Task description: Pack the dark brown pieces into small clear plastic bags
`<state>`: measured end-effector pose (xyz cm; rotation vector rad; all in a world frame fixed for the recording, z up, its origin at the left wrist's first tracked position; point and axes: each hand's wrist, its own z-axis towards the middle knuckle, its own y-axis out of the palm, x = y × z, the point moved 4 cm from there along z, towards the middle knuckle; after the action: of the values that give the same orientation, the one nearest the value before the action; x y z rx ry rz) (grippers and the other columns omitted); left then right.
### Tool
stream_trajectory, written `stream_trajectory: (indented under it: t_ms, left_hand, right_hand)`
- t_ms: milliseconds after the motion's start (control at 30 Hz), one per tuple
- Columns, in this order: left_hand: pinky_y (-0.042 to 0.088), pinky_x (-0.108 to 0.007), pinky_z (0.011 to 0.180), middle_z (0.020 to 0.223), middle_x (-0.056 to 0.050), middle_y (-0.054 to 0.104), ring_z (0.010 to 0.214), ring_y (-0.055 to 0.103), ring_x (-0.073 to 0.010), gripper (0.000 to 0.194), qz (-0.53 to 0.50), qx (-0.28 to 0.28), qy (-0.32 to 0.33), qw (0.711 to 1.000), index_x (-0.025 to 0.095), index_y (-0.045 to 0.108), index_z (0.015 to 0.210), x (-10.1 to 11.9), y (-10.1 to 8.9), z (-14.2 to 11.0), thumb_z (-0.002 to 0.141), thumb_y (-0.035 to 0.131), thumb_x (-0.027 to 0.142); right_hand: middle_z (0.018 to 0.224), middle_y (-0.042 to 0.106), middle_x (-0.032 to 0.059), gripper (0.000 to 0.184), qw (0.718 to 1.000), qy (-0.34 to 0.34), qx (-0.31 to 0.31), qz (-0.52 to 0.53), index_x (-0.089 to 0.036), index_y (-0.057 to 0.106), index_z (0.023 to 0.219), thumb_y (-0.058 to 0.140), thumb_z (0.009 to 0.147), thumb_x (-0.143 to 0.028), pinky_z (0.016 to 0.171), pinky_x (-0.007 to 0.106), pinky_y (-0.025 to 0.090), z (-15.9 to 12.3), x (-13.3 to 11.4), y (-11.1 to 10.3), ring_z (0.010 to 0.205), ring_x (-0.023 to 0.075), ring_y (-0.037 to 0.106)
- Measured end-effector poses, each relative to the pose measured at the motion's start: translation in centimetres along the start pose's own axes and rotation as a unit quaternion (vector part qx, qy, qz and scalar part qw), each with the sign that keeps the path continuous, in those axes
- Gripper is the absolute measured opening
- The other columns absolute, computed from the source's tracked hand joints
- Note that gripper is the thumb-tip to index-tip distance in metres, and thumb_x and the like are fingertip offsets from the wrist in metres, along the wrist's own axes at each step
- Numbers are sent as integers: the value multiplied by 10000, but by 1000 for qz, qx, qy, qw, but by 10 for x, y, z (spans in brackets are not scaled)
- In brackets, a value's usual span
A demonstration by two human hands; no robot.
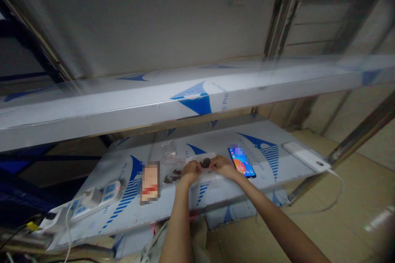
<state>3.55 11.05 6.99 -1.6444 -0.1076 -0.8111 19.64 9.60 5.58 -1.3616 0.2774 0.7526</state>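
Both hands reach onto the lower metal shelf [216, 197]. My left hand [191, 171] and my right hand [222, 166] pinch the two ends of a small clear plastic bag [205, 163] with dark brown bits inside. The fingers of both hands are closed on the bag's edge. Left of the hands lies a second clear bag [173, 176] with similar dark bits. Behind it sits a crumpled empty clear bag [168, 148].
A phone [242, 162] with a lit screen lies right of my hands. A white power bank [305, 157] with a cable sits at the shelf's right end. A white power strip [98, 197] with plugs lies at the left. An upper shelf [197, 98] overhangs.
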Motion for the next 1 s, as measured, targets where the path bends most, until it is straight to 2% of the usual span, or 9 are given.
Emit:
stream_trajectory:
  t_ms: [67,133,233,300,467,633,833,933,1000]
  left_hand:
    - [383,-244,771,852,-60,632,849,539,-154,192,-5,16,6,1000,144,634,807,2,-5,-8,710,469,132]
    - [391,-242,758,844,-53,636,817,546,-149,210,-25,9,24,999,150,632,837,2,-9,-16,717,459,153]
    - [404,-243,735,840,-48,639,773,554,-151,223,-56,-6,45,997,156,639,845,0,-14,-26,717,468,223]
    - [403,-249,752,851,-60,641,795,552,-162,230,-59,7,42,997,144,646,826,-2,-17,-32,706,479,248]
    - [396,-248,775,850,-67,645,822,551,-163,252,-73,13,32,997,136,648,811,-1,-21,-44,692,432,184]
    - [409,-226,700,742,-46,639,732,549,-144,244,-133,3,31,991,117,643,742,-1,-25,-48,658,414,129]
    - [385,-196,592,555,17,552,597,492,-106,160,-233,-65,-3,970,112,617,621,-18,-31,-50,624,457,112]
    - [372,-198,570,525,25,527,559,471,-98,133,-272,-69,-32,959,109,610,616,-31,-30,-48,632,480,132]
    - [369,-204,561,519,17,526,542,470,-100,143,-277,-65,-65,956,103,603,613,-42,-28,-46,655,472,142]
  right_hand:
    - [717,662,12,160,1000,-19,13,3,-207,679,671,521,694,-190,759,261,374,-2,-9,-2,773,157,546]
    - [722,658,9,172,999,-33,20,9,-204,673,681,504,698,-173,753,252,373,-5,-20,-5,770,149,544]
    - [718,649,7,166,998,-55,-1,23,-198,667,702,504,691,-163,686,230,378,-9,-37,-8,707,133,541]
    - [710,639,8,154,997,-60,-21,35,-190,662,717,513,684,-167,619,212,372,-10,-46,-6,650,120,528]
    - [638,601,11,136,997,-16,-28,69,-162,654,716,530,675,-203,538,200,348,-10,-54,7,581,113,488]
    - [572,557,2,121,995,8,-26,101,-150,634,655,516,643,-172,519,215,341,-6,-56,21,547,117,459]
    - [626,586,11,108,958,31,-129,256,-153,588,639,530,645,-244,561,236,390,2,-59,42,596,134,503]
    - [620,588,7,172,939,70,-172,289,-154,597,667,540,673,-316,509,218,378,7,-63,54,563,120,497]
    - [621,588,11,225,930,87,-170,313,-152,605,693,512,707,-356,479,211,362,14,-66,61,532,108,484]
